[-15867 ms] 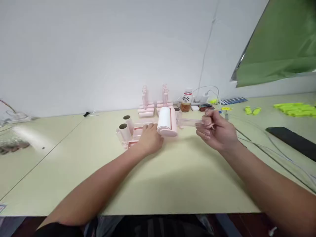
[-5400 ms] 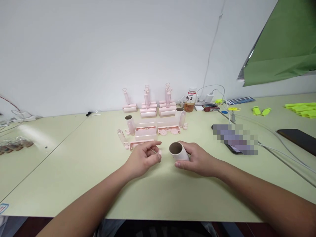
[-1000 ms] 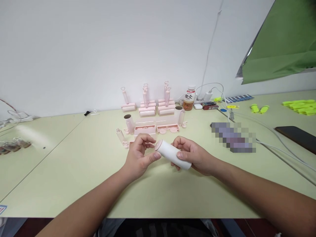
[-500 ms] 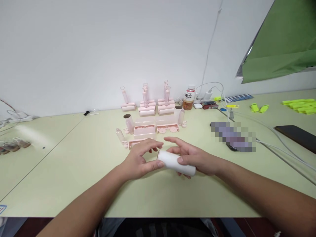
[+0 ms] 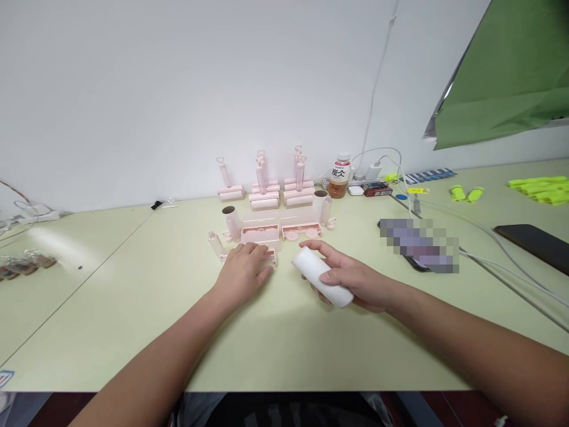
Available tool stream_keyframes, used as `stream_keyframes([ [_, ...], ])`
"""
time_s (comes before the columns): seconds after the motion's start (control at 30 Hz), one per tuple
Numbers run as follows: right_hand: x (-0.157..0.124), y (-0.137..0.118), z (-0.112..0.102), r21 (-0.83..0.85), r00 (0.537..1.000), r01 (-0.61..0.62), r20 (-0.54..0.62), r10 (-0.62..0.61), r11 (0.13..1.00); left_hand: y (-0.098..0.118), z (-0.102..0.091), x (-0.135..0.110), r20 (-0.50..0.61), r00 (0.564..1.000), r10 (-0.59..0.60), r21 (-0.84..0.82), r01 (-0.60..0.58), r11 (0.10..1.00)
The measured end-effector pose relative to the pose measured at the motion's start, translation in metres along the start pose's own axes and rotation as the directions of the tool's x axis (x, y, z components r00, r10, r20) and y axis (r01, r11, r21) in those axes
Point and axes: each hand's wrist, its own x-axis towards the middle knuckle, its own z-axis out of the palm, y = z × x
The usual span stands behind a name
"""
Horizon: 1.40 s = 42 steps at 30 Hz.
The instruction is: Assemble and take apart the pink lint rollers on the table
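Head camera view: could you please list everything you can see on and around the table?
White roll: one, white, held in the right hand.
Pink tray: one, pink, under the left hand.
Other pink trays: two, pink, behind the hands.
Standing lint rollers: several, pink, by the wall.
Upright rolls: two, pale with brown cores, beside the trays.
Drink bottle: one, amber, by the wall.
Dark phone: one, black, far right.
Yellow-green pieces: several, far right.
Table: one, pale green.
Left hand: fingers resting on the pink tray.
Right hand: fingers around the white roll.
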Motion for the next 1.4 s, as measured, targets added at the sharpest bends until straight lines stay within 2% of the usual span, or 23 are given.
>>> stream_keyframes([
  [0.17,0.002,-0.004,0.007,-0.04,0.984,-0.108,-0.147,0.101,0.993,0.005,0.006,-0.005,0.025,1.0,0.009,0.157,-0.013,0.987],
  [0.33,0.005,-0.005,0.009,0.009,0.951,-0.093,-0.296,0.091,0.996,0.008,0.005,-0.006,0.073,0.997,-0.037,0.244,0.018,0.97],
  [0.5,0.009,-0.004,0.008,0.097,0.924,-0.012,-0.38,0.048,0.995,0.011,0.001,-0.008,0.134,0.99,-0.04,0.137,0.022,0.99],
  [0.6,0.011,-0.003,0.006,0.136,0.906,0.025,-0.421,0.035,0.99,0.013,-0.002,-0.008,0.126,0.983,-0.137,-0.061,0.145,0.988],
  [0.67,0.013,-0.002,0.005,0.144,0.903,0.044,-0.429,0.022,0.989,0.015,-0.004,-0.007,0.144,0.962,-0.232,-0.333,0.267,0.904],
  [0.73,0.015,0.001,0.003,0.14,0.908,0.063,-0.419,0.001,0.988,0.017,-0.005,-0.006,0.182,0.943,-0.279,-0.607,0.331,0.722],
  [0.8,0.016,0.003,0.003,0.125,0.915,0.07,-0.402,-0.013,0.99,0.021,-0.006,-0.006,0.227,0.929,-0.294,-0.772,0.356,0.527],
  [1.0,0.016,0.012,0.011,0.074,0.94,0.086,-0.338,-0.056,0.994,0.039,-0.007,-0.005,0.318,0.901,-0.294,-0.934,0.351,0.067],
  [1.07,0.016,0.015,0.014,0.054,0.947,0.094,-0.314,-0.072,0.994,0.045,-0.007,-0.005,0.339,0.891,-0.303,-0.938,0.343,-0.039],
  [1.13,0.016,0.018,0.017,0.032,0.95,0.102,-0.3,-0.087,0.994,0.05,-0.005,-0.005,0.358,0.884,-0.302,-0.933,0.348,-0.087],
  [1.23,0.017,0.022,0.018,0.01,0.956,0.121,-0.27,-0.114,0.993,0.055,-0.003,-0.005,0.375,0.884,-0.281,-0.927,0.358,-0.111],
  [1.4,0.017,0.026,0.019,-0.006,0.972,0.134,-0.196,-0.132,0.991,0.058,0.0,-0.006,0.316,0.876,-0.364,-0.944,0.33,-0.024],
])
